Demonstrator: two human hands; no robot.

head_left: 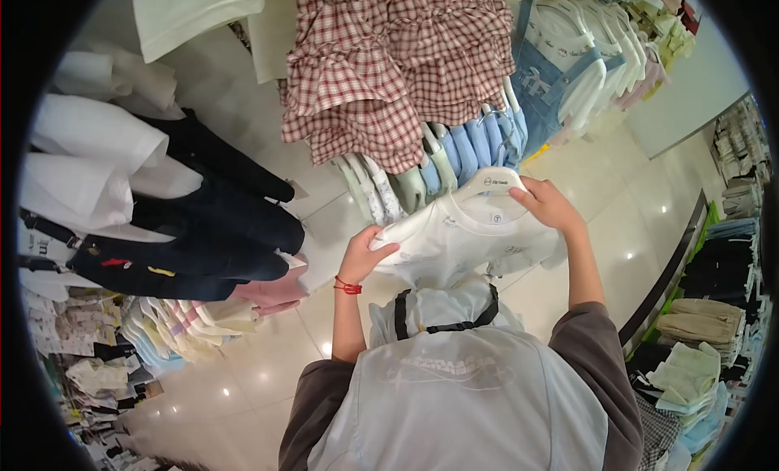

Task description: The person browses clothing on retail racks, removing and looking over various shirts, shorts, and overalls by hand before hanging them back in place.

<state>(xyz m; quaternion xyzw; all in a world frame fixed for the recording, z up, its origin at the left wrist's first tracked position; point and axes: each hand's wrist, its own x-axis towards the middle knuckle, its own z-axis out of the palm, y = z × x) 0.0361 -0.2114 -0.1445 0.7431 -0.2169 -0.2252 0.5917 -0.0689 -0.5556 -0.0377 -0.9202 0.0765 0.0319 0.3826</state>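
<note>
A white T-shirt (454,244) with a small print hangs on a white hanger (487,180), held up in front of my chest. My left hand (363,256) pinches the shirt at its left shoulder, and a red cord bracelet (348,288) circles that wrist. With the thumb on the hanger's right arm, my right hand (548,203) is closed around the hanger and the shirt's other shoulder. The fingers of both hands are partly hidden behind the cloth. The hanger's metal hook points away from me, toward the rack.
Red checked ruffled garments (389,73) hang straight ahead, with light blue and green clothes (462,150) below them. Denim-and-white outfits (560,57) hang at the upper right. Dark trousers (203,236) jut out at left. Folded clothes (702,321) line the right-hand shelf.
</note>
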